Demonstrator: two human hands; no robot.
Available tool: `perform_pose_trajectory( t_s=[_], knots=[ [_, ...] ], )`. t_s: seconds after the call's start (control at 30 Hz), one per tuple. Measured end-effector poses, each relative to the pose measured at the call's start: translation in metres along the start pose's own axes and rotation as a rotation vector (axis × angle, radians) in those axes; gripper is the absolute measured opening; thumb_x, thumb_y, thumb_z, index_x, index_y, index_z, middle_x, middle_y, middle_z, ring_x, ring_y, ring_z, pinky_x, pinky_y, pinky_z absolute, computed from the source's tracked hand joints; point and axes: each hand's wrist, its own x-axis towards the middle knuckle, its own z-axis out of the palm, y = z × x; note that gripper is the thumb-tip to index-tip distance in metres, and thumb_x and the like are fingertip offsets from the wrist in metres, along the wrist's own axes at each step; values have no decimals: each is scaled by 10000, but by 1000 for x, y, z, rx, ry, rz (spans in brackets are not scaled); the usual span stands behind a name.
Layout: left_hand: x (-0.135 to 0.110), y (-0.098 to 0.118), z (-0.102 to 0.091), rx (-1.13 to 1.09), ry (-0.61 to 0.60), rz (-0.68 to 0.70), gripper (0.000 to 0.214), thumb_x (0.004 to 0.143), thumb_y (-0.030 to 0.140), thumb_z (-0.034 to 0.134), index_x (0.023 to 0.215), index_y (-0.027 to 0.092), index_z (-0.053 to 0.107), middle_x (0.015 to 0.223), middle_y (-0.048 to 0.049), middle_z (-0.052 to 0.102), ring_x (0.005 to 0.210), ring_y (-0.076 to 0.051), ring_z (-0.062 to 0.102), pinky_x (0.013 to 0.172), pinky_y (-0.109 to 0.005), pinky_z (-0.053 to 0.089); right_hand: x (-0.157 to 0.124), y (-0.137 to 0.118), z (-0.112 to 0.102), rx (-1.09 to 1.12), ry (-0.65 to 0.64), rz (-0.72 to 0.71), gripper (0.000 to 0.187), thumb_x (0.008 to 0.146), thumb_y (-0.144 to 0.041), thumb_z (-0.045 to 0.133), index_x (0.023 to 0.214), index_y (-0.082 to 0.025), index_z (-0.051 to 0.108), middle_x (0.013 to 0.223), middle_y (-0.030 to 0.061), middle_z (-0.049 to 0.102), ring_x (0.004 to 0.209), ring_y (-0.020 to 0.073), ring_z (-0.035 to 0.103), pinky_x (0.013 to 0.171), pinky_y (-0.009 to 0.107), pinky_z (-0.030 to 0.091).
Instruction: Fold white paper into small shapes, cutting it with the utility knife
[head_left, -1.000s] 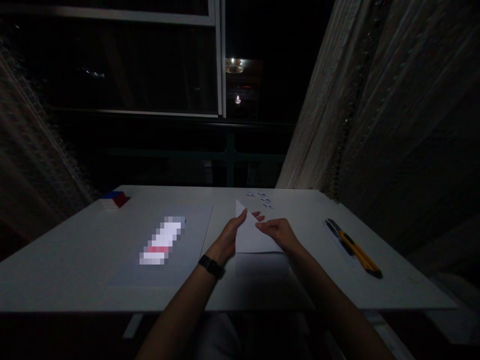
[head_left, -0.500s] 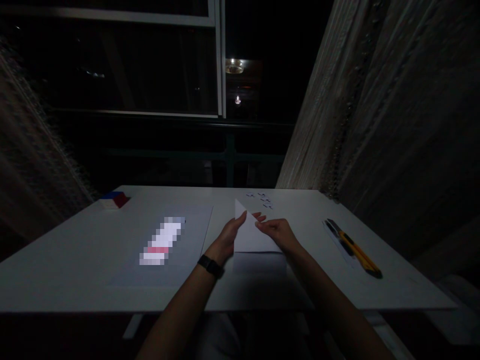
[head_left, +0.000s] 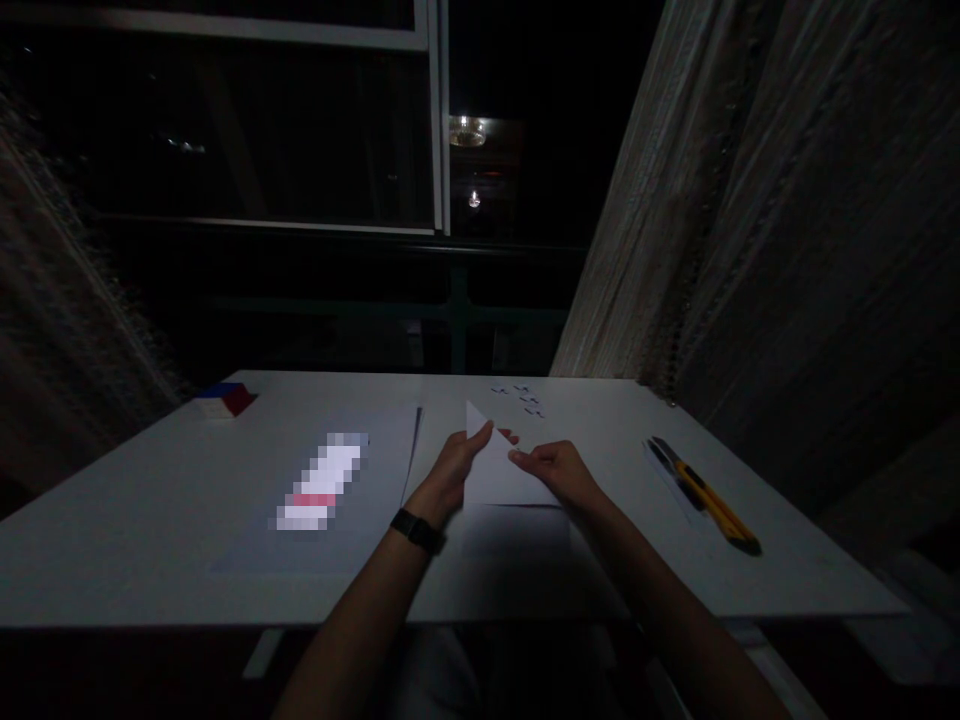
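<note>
A white sheet of paper (head_left: 499, 480) is held just above the table, its upper part folded over into a slanted edge with a point at the top left. My left hand (head_left: 454, 468) grips its left side, thumb on the front and fingers behind. On the slanted right edge, my right hand (head_left: 553, 466) pinches the paper between thumb and fingers. Below the fold a flat strip of paper shows in shadow. A dark watch band circles my left wrist.
On the white table (head_left: 135, 520), a blurred-out bright phone-like rectangle (head_left: 322, 480) lies on paper sheets (head_left: 247, 545) at left. A coloured cube (head_left: 225, 400) sits far left. Several small dark-marked pieces (head_left: 529, 400) lie at the back; a yellow utility knife (head_left: 709, 500) is at right.
Both hands keep their hold on the paper with hardly any movement. My right thumb sits slightly lower along the slanted edge. The whole view has shifted very slightly.
</note>
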Motion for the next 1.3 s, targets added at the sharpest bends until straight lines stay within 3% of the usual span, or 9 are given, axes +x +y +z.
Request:
perform_pose_trajectory(
  t_s=[0.47,0.93,1.03,1.17,1.3],
  knots=[
    [4,4,-7,33,23,-31,292,806,304,589,932,50,659,891,-177,696,742,-221,665,681,-305,514,-8,13,-7,-94,-74,-74,469,625,-576,632,462,-144,548,431,-33,405,450,77,331,451,232,252],
    [3,2,-7,59,-5,-64,315,787,319,608,929,42,662,866,-185,696,768,-235,665,670,-307,513,-35,30,-28,-184,-105,-21,474,668,-549,615,430,-159,487,407,-55,326,421,64,270,436,234,201],
    [3,1,-8,48,-17,-64,321,778,317,622,933,38,660,869,-188,694,776,-236,665,679,-309,515,-42,32,-36,-154,-140,44,455,663,-546,631,457,-151,536,387,-41,400,393,69,322,422,228,236],
    [6,2,-12,15,34,-19,298,779,322,621,881,45,662,900,-193,690,787,-241,665,707,-333,523,-47,32,-58,-65,-234,52,441,691,-543,623,529,-133,636,505,60,613,494,137,547,538,258,413],
    [8,3,-12,2,36,-13,298,769,322,637,891,51,657,925,-190,687,798,-243,666,729,-342,525,-33,28,-71,161,36,41,416,641,-544,678,680,-130,673,694,110,691,619,180,629,654,310,476]
  ],
)
